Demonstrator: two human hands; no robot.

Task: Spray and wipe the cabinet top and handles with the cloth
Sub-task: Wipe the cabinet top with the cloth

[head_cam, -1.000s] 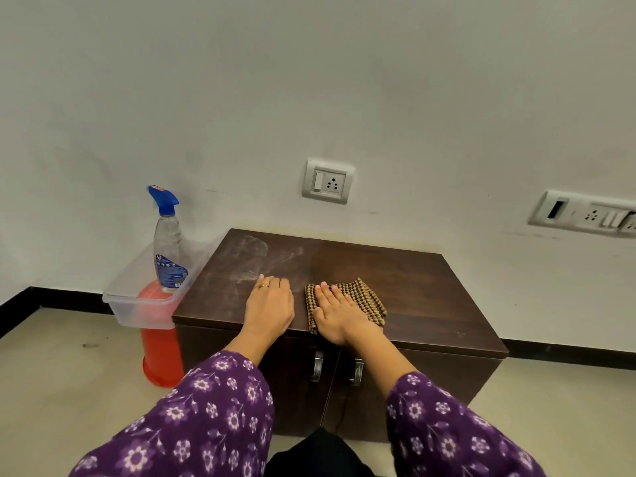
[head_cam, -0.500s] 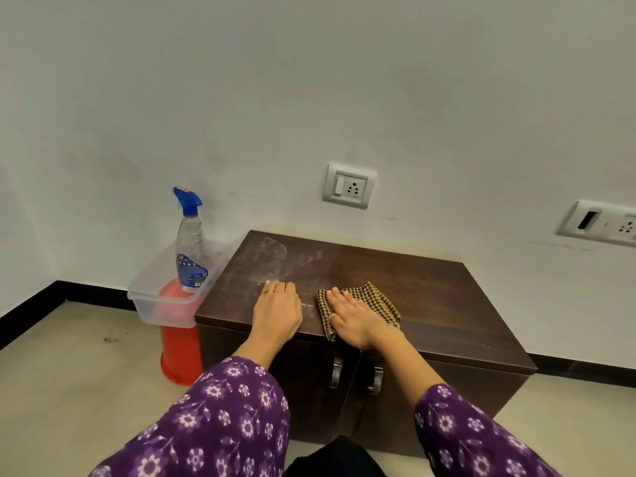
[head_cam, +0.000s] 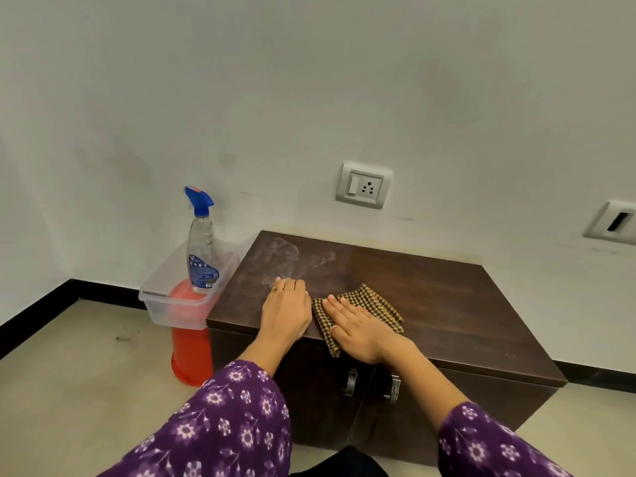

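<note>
Dark wooden cabinet top (head_cam: 447, 297) bears my right hand (head_cam: 361, 333), fingers straight, pressing the checked cloth (head_cam: 378, 301) near the front edge, left hand (head_cam: 285, 313) flat beside it; the cloth looks soft and light, so I'd steer it under the palm

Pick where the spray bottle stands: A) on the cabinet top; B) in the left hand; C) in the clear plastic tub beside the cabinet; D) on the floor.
C: the spray bottle stands upright in the clear plastic tub, just left of the cabinet top.
</note>
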